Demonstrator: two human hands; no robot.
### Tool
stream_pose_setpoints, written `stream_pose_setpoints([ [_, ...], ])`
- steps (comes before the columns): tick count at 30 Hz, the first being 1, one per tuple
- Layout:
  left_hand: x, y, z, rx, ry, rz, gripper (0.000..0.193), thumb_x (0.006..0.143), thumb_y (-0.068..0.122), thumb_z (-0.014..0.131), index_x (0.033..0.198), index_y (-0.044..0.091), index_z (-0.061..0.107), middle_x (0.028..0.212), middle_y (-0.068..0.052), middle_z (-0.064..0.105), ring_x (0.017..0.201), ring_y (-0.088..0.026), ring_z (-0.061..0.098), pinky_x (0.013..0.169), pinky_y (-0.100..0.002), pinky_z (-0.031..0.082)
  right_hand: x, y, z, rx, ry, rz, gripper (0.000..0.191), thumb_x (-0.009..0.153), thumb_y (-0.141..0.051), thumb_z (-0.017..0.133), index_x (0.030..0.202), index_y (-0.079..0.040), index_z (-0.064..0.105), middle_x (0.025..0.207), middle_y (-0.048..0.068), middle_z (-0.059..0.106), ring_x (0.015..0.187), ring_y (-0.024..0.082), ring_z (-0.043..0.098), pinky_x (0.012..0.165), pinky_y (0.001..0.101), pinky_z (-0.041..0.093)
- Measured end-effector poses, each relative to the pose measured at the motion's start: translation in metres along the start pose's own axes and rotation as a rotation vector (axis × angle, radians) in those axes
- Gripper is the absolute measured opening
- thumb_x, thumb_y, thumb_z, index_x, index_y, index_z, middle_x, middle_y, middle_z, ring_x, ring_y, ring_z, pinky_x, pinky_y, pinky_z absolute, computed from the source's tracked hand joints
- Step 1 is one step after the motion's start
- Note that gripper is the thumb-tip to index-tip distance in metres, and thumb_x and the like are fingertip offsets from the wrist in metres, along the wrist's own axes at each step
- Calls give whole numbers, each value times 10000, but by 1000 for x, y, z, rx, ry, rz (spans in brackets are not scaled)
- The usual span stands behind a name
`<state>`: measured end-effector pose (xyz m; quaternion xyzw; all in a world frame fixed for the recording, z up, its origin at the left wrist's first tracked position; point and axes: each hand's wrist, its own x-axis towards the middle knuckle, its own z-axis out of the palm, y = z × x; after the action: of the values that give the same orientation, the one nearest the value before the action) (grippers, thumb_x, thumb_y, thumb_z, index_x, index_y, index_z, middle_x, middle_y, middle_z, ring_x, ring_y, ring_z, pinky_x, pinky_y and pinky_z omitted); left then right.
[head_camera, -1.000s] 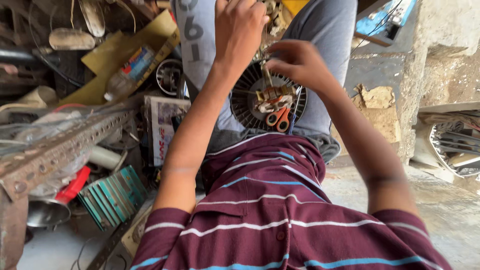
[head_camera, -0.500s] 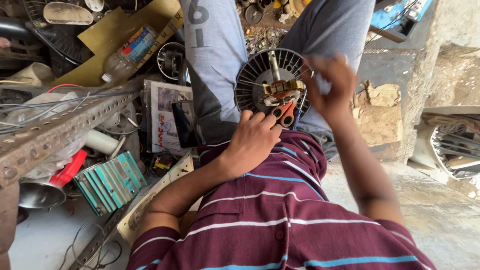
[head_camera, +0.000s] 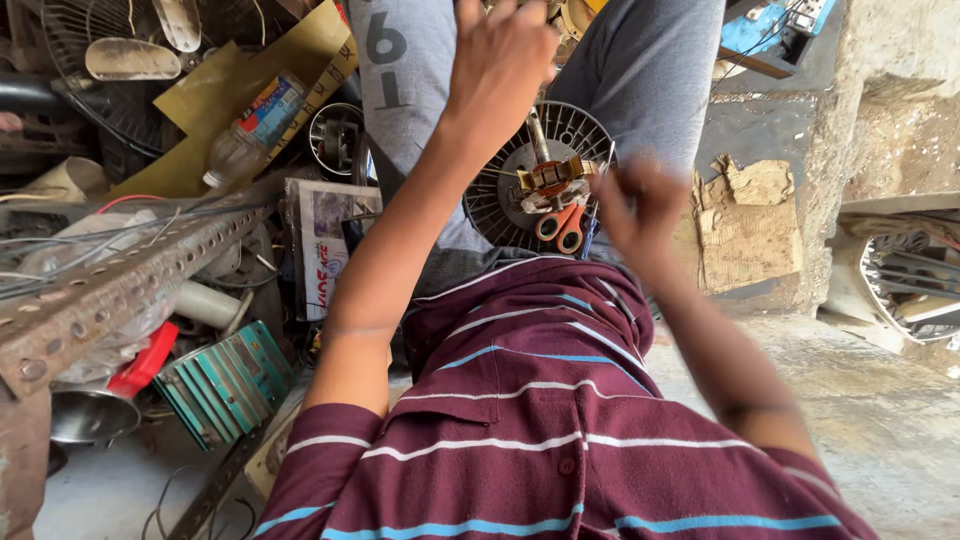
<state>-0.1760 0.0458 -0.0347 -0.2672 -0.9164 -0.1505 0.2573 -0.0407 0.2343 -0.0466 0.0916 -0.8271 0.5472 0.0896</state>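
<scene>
A round ribbed fan motor (head_camera: 500, 200) with a shaft sticking up rests in my lap between my grey trouser legs (head_camera: 400, 90). Orange-handled pliers (head_camera: 560, 225) lie on it beside a brown wound part (head_camera: 550, 178). My left hand (head_camera: 500, 60) is stretched up past the motor toward the top edge, which cuts off its fingertips. Just right of the motor hovers my right hand (head_camera: 640, 205), blurred, fingers apart, with nothing seen in it. My maroon striped shirt (head_camera: 540, 420) fills the foreground.
On the left lie a rusty perforated angle bar (head_camera: 120, 285), a plastic bottle (head_camera: 250, 125), a printed carton (head_camera: 325, 240), a teal finned stack (head_camera: 225, 380), a red piece (head_camera: 145, 360) and wires. Torn cardboard (head_camera: 745, 220) lies on concrete to the right.
My left hand has risen from my lap to above the motor. My right hand has left the motor's right rim and come down toward my lap.
</scene>
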Motion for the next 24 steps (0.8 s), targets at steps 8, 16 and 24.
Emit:
stream_pose_setpoints([
  [8, -23, 74, -65, 20, -64, 92, 102, 827, 136, 689, 884, 51, 687, 909, -89, 613, 913, -222, 608, 1034, -491, 439, 108, 71, -2, 312, -549, 4, 231, 952, -60, 803, 1114, -5, 647, 1042, 81, 682, 980, 106, 636, 871, 255, 534],
  [16, -128, 101, -105, -262, -398, -52, 122, 886, 78, 668, 990, 91, 731, 846, -27, 601, 788, -172, 615, 804, -364, 424, 55, 19, -24, -180, -274, -222, 81, 980, -12, 802, 1055, -23, 773, 899, 80, 685, 710, 154, 647, 628, 281, 499],
  [24, -116, 95, -91, -405, -155, -98, 50, 941, 106, 742, 986, 87, 734, 766, -11, 561, 734, -179, 604, 726, -378, 410, -31, -1, -1, -240, -23, -461, 191, 889, -44, 793, 1062, 19, 741, 765, 94, 647, 594, 164, 585, 517, 301, 418],
])
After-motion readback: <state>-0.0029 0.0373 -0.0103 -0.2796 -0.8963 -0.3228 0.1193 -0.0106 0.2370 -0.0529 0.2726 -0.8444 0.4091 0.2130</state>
